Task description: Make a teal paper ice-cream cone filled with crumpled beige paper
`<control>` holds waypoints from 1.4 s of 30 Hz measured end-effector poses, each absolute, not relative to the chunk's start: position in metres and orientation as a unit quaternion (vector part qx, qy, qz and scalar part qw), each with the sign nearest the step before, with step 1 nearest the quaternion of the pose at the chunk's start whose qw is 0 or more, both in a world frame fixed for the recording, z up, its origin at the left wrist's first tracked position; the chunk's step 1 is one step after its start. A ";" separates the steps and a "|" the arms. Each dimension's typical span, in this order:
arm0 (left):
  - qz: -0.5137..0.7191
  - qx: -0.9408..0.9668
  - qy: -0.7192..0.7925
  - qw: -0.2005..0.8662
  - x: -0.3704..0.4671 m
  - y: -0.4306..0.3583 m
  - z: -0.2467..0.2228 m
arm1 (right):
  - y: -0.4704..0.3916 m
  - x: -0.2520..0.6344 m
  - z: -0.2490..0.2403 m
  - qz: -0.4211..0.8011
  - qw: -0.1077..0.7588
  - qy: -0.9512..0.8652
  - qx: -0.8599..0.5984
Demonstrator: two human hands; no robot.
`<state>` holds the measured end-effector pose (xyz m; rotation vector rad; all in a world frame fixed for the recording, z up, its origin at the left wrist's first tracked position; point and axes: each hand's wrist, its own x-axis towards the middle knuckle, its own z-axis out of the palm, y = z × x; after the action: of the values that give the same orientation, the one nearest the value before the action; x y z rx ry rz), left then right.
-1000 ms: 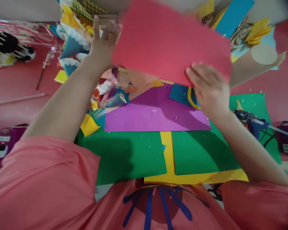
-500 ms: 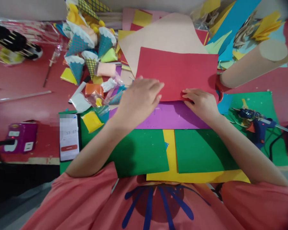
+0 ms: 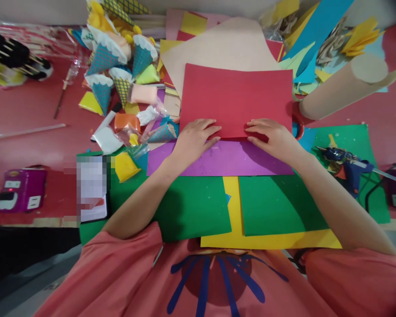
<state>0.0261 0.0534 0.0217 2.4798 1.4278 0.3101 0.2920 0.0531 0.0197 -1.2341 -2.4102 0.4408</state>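
Observation:
A red sheet of foam or card lies near the middle of the table, its lower edge over a purple sheet. My left hand rests at the red sheet's lower left, fingers apart and the thumb near the edge. On the lower right, my right hand lies with its fingers bent a little over the same edge and its thumb apart below them. Neither hand visibly pinches the sheet. Part of a round red-rimmed object shows beside the right hand, mostly hidden.
Green sheets and a yellow sheet lie in front. Paper cones and wrapped clay crowd the left, near a phone. A glue gun and a beige paper roll are at right.
My left hand has come down from above the sheet onto its lower left edge. The right hand stays by the edge. The view has shifted slightly.

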 end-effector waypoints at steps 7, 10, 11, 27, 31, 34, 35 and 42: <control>0.191 0.843 0.493 0.100 0.015 0.035 0.047 | 0.055 0.292 0.037 0.054 0.278 -0.799 -0.530; 0.264 0.846 0.458 0.060 0.001 0.022 0.058 | 0.040 0.295 0.051 0.018 0.303 -0.809 -0.504; 0.296 0.849 0.436 0.038 -0.003 0.019 0.058 | 0.034 0.296 0.054 0.008 0.312 -0.811 -0.494; 0.322 0.891 0.288 0.141 -0.022 -0.014 0.056 | -0.047 0.324 0.051 0.005 0.273 -0.840 -0.469; 0.268 0.924 0.225 0.153 -0.014 -0.047 0.043 | -0.069 0.309 0.050 0.064 0.215 -0.865 -0.448; 0.272 0.921 0.231 0.155 -0.003 -0.068 0.033 | -0.077 0.296 0.041 0.087 0.179 -0.882 -0.427; 0.280 0.919 0.231 0.154 0.000 -0.072 0.031 | -0.079 0.294 0.038 0.091 0.175 -0.882 -0.427; 0.254 0.921 0.246 0.163 0.001 -0.074 0.029 | -0.079 0.294 0.027 0.118 0.176 -0.872 -0.440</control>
<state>0.0013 -0.0742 0.0288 2.6279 0.7016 0.7236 0.2937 -0.0793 0.0269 -1.2475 -2.4705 0.3344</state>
